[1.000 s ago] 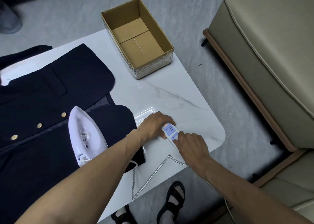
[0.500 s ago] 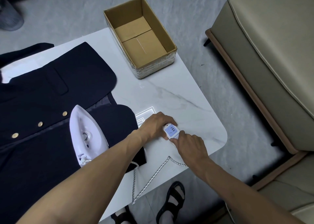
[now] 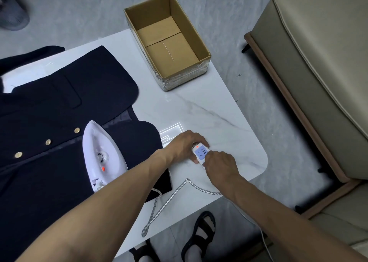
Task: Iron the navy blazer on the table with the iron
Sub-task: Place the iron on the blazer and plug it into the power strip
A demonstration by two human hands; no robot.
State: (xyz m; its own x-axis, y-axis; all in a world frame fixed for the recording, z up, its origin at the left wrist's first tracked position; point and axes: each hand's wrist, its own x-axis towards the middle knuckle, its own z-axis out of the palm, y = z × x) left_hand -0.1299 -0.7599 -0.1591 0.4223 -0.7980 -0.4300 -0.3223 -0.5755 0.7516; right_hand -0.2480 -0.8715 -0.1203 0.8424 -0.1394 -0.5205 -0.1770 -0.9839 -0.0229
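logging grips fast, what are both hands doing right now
left hand: holds the power strip, far end
right hand: curled round its near end

Both bare forearms reach forward, grips meeting.
The left grip (image 3: 185, 145) curls over the far end of a power strip (image 3: 200, 153); the right grip (image 3: 220, 166), knuckles up, curls onto its near end, fingertips hidden.

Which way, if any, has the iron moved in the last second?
No. The iron keeps its tip at the same offset from the nearest gold button on the navy blazer; only the camera shifted.
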